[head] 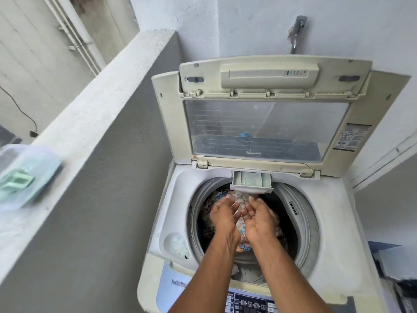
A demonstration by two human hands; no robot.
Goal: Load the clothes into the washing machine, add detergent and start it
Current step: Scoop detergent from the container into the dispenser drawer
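A top-loading washing machine (334,222) stands below me with its lid (266,127) folded up against the wall. Patterned clothes (242,241) lie inside the drum. The detergent drawer (251,180) at the back of the opening is pulled out, with pale powder in it. My left hand (224,214) and my right hand (259,219) hover side by side over the drum, palms facing each other, fingers loosely apart, holding nothing. The control panel (250,304) sits at the machine's front edge.
A grey parapet wall (94,154) runs along the left, close to the machine. On its ledge rests a clear plastic box (24,175) with a green clasp. A metal tap (296,32) sticks out of the wall above the lid. Dark items sit at the lower right (397,267).
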